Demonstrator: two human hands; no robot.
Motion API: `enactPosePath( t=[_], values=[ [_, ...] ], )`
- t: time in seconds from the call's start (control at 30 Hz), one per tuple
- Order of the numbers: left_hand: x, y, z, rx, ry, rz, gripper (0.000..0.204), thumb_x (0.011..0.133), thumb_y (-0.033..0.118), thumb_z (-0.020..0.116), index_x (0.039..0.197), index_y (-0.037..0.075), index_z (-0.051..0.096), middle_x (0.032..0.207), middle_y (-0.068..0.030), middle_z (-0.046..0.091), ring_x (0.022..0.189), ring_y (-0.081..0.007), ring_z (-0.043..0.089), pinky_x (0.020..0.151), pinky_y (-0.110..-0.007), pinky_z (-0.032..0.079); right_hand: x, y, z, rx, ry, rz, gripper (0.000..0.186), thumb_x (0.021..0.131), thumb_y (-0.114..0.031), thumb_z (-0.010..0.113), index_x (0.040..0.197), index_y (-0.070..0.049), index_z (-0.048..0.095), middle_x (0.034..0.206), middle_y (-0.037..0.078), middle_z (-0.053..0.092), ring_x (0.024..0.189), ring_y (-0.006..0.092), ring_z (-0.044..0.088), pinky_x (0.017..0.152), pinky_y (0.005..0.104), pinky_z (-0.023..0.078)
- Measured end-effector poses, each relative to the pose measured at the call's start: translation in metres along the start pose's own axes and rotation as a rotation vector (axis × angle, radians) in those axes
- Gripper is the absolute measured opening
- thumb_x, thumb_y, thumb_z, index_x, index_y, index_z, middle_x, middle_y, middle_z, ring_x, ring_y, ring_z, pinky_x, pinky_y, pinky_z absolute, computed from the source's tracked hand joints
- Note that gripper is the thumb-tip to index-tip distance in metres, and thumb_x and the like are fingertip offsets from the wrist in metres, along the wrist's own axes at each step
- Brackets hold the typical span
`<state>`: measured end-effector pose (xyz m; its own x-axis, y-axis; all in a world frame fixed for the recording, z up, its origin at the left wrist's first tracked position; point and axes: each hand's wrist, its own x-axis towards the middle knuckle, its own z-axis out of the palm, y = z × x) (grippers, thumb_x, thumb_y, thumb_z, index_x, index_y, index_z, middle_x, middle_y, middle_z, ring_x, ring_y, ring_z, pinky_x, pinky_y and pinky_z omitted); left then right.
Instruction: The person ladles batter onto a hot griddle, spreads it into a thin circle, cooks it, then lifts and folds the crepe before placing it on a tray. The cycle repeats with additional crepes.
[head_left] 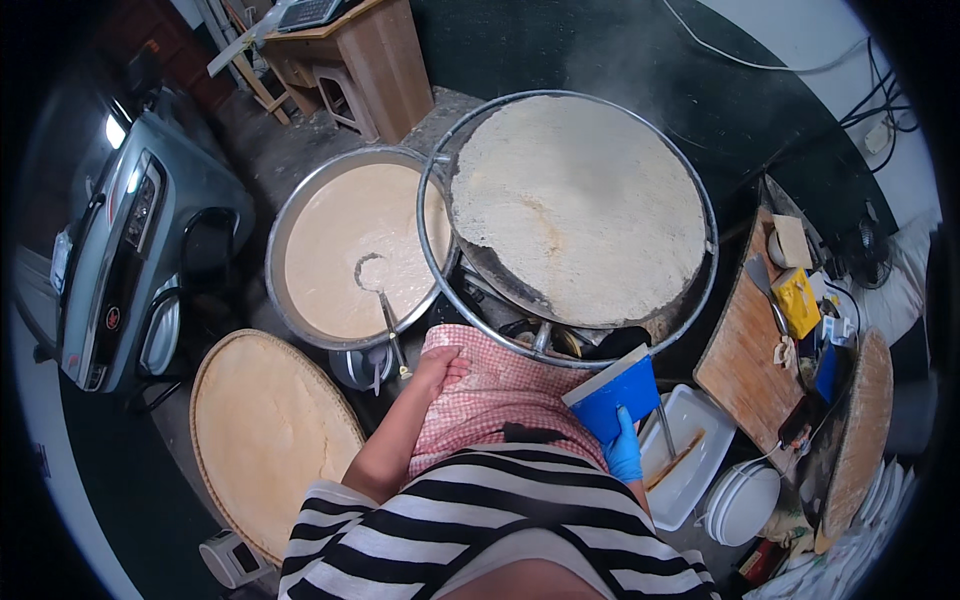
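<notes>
A large round griddle (700, 215) carries a wide, thin, pale pancake (575, 205) that gives off steam. My right hand (625, 450), in a blue glove, holds a blue flat scraper (618, 392) just below the griddle's near edge. My bare left hand (440, 368) rests on my pink checked apron (495, 395), close to a ladle (385, 310) that stands in a big metal basin of pale batter (345, 245).
A round woven tray (262, 435) with a finished pancake lies at the lower left. At the right are a wooden board (745, 355), a white rectangular dish (690, 450), stacked white plates (745, 500) and small packets. A grey car (120, 250) stands at the left, a wooden stand (370, 55) behind.
</notes>
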<state>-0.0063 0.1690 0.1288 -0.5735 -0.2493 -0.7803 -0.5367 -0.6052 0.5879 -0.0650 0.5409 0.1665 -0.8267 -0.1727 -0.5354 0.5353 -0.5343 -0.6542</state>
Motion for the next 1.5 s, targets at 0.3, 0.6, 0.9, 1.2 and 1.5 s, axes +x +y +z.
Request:
enactPosePath(
  t=[0.3,0.6,0.9,1.2,1.5],
  values=[
    [0.003,-0.002,-0.002,-0.013,-0.034,0.005,0.018,0.091,0.022,0.049,0.094,0.007,0.058,0.077,-0.0073,0.066,0.057,-0.012,0.061,0.048,-0.022,0.049,0.006,0.002,-0.003,-0.032,0.049,-0.019,0.053,0.086,-0.012,0.055,0.133,-0.009,0.031,0.125,0.014,0.045,0.109,0.0284,0.049,0.092,0.0431,0.044],
    [0.007,-0.002,-0.003,-0.001,-0.017,-0.003,0.018,0.09,0.023,0.051,0.092,0.007,0.058,0.077,-0.0082,0.065,0.058,-0.0141,0.062,0.05,-0.024,0.048,0.019,0.006,-0.011,-0.132,0.047,-0.046,0.056,0.084,-0.022,0.06,0.132,-0.015,0.032,0.124,0.013,0.046,0.109,0.0302,0.049,0.093,0.0444,0.042],
    [0.011,-0.003,-0.004,-0.01,-0.018,-0.009,0.018,0.09,0.024,0.052,0.092,0.007,0.059,0.075,-0.0082,0.065,0.055,-0.0142,0.061,0.047,-0.023,0.048,0.02,0.005,-0.008,-0.145,0.043,-0.056,0.056,0.084,-0.022,0.059,0.132,-0.014,0.033,0.124,0.013,0.046,0.109,0.0291,0.049,0.092,0.0435,0.043],
    [0.01,-0.001,-0.003,-0.02,-0.014,-0.011,0.017,0.089,0.023,0.052,0.089,0.008,0.06,0.071,-0.0062,0.065,0.053,-0.0121,0.06,0.046,-0.022,0.048,0.02,0.004,-0.005,-0.138,0.048,-0.049,0.055,0.085,-0.022,0.059,0.133,-0.014,0.032,0.124,0.013,0.045,0.109,0.0292,0.049,0.092,0.0435,0.043],
    [0.008,0.003,-0.004,-0.019,-0.008,-0.006,0.018,0.088,0.024,0.056,0.093,0.008,0.061,0.07,-0.0065,0.065,0.051,-0.0121,0.06,0.045,-0.022,0.048,0.02,0.004,-0.005,-0.119,0.046,-0.052,0.057,0.084,-0.021,0.059,0.133,-0.014,0.032,0.125,0.012,0.045,0.11,0.0292,0.048,0.093,0.0427,0.042]
  ],
)
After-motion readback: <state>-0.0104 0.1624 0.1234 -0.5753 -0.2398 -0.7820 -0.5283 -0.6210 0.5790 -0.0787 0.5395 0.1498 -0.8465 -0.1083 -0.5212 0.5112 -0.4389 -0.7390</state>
